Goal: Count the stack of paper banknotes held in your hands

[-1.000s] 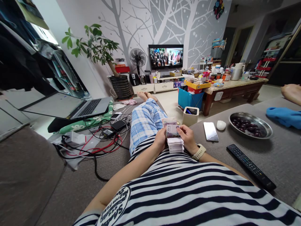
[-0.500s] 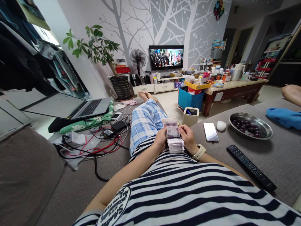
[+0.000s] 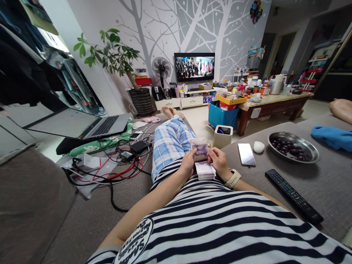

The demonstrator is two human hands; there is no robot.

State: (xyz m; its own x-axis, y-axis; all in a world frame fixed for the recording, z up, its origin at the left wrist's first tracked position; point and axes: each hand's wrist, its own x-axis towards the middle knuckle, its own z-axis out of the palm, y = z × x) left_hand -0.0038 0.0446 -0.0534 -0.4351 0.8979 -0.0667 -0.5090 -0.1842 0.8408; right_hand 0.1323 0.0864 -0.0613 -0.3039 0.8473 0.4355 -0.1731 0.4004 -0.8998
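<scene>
Purple banknotes (image 3: 200,151) stand tilted up in a bundle over my lap. My left hand (image 3: 188,162) is closed on the bundle's left edge, its thumb on the front note. At the right edge, the fingers of my right hand (image 3: 217,160) pinch a banknote; how many notes they hold I cannot tell. Just below, a folded-over stack of notes (image 3: 206,171) hangs down between the hands, above my striped shirt (image 3: 209,209). A pale watch (image 3: 233,178) is on my right wrist.
To the right on the sofa lie a phone (image 3: 246,154), a white case (image 3: 259,147), a remote (image 3: 293,196) and a steel bowl of dark fruit (image 3: 316,158). Leftward are a laptop (image 3: 107,125) and tangled cables (image 3: 110,176). A bin (image 3: 223,139) stands beyond.
The front note in the bundle now shows a different face, with a purple portrait. My right fingers have shifted slightly left and down, and the lower notes have shifted a little.
</scene>
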